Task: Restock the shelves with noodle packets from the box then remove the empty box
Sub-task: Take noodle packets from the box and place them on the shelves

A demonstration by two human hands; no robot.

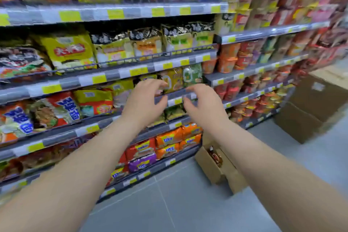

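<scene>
both hands out in front, nothing in either: left hand [145, 100] and right hand [204, 105] have fingers loosely curled, palms toward the shelf, a gap between them

left fingertips overlap the gold packet [172, 81] on the mid shelf; frame is blurred, so can't tell if they touch it. right hand sits in front of the shelf rail [175, 98], just below the green packet [192, 74]

below the right forearm, the box [209, 169] is on the floor [178, 203] against the shelf base, flaps open. dark red packets [216, 156] are visible inside, count unreadable

shelves behind look well filled, rows packed to the front rails, cup noodles [227, 62] in the next bay to the right

further down the aisle, large cartons [310, 103] stacked on the floor; can't tell if they're part of this job

status, my read: mid-restock. box isn't empty, so more trips from box to shelf are left, then box removal, not started. likely next step is going down to the box for more packets
</scene>
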